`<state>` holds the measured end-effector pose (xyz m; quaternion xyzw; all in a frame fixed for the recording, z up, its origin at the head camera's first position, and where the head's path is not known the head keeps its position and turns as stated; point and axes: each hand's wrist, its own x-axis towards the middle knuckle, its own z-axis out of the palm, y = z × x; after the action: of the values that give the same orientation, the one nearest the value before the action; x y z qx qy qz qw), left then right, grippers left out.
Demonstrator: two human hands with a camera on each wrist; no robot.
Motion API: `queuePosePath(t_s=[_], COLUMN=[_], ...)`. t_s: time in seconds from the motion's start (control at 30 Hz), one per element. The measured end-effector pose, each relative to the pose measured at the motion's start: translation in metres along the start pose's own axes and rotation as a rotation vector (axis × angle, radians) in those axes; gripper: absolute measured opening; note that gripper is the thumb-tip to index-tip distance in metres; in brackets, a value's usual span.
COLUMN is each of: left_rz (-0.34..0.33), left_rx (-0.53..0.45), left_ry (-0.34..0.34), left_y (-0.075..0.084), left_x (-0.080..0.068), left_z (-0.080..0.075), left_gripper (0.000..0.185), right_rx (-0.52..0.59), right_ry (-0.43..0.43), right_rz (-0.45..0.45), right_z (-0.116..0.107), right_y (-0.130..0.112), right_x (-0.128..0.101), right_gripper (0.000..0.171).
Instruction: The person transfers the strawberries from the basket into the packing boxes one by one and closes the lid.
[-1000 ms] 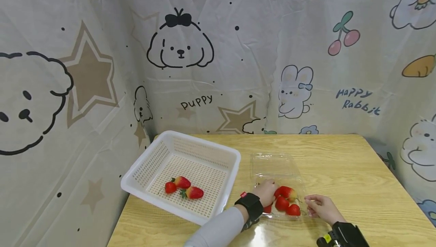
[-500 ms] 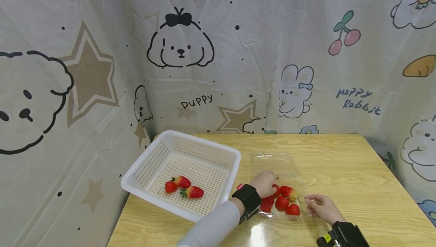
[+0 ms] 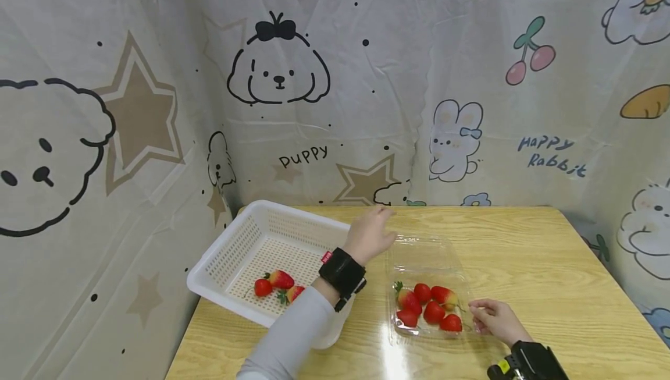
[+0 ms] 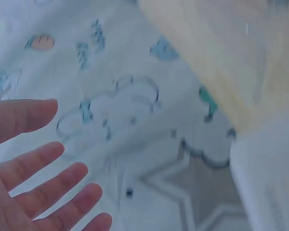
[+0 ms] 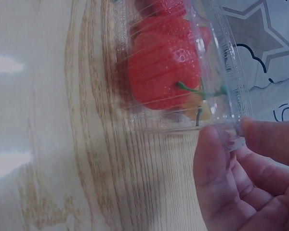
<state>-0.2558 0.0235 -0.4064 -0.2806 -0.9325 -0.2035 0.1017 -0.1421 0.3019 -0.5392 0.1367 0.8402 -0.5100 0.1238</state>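
Observation:
My left hand [image 3: 369,234] is raised over the right rim of the white basket [image 3: 251,311]. In the left wrist view its fingers are spread and hold nothing. My right hand [image 3: 497,319] pinches the right edge of a clear plastic clamshell box [image 3: 421,255] between thumb and finger; the right wrist view shows that grip [image 5: 250,178] at the box's corner. The lid lies folded back, away from me. Inside are several red strawberries [image 3: 434,312], some with yellowish tops and green stems. A few strawberries [image 3: 281,279] lie in the basket, one partly hidden by the left arm.
A wooden table [image 3: 528,263] carries both containers, the basket at the left and the box right of it. A printed curtain [image 3: 324,77] hangs behind the table and along both sides.
My left hand has lifted out of the box and moved up and left toward the basket, leaving strawberries at the box's left side uncovered. The right hand has kept its place.

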Motion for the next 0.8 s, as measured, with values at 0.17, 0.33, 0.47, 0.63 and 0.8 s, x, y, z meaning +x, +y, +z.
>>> queuePosePath(t_s=[0.17, 0.33, 0.47, 0.63, 0.8], left_rz=[-0.040, -0.126, -0.223, -0.373, -0.451], left_rx=[0.028, 0.021, 0.012, -0.018, 0.045], left_ry=[0.078, 0.053, -0.072, -0.294, -0.482], left_y=[-0.034, -0.074, -0.104, -0.140, -0.173], left_x=[-0.005, -0.018, -0.030, -0.048, -0.064], left_z=[-0.023, -0.032, -0.030, -0.020, -0.001], left_gripper=[0.042, 0.042, 0.039, 0.041, 0.052], right_rx=[0.000, -0.003, 0.002, 0.009, 0.010], right_ry=[0.000, -0.001, 0.001, 0.001, 0.005], right_rz=[0.004, 0.008, 0.006, -0.002, 0.007], right_z=[0.000, 0.000, -0.001, -0.002, 0.000], right_y=[0.000, -0.001, -0.002, -0.002, 0.000], right_x=[0.000, -0.001, 0.000, 0.001, 0.000], right_gripper=[0.030, 0.030, 0.030, 0.031, 0.030])
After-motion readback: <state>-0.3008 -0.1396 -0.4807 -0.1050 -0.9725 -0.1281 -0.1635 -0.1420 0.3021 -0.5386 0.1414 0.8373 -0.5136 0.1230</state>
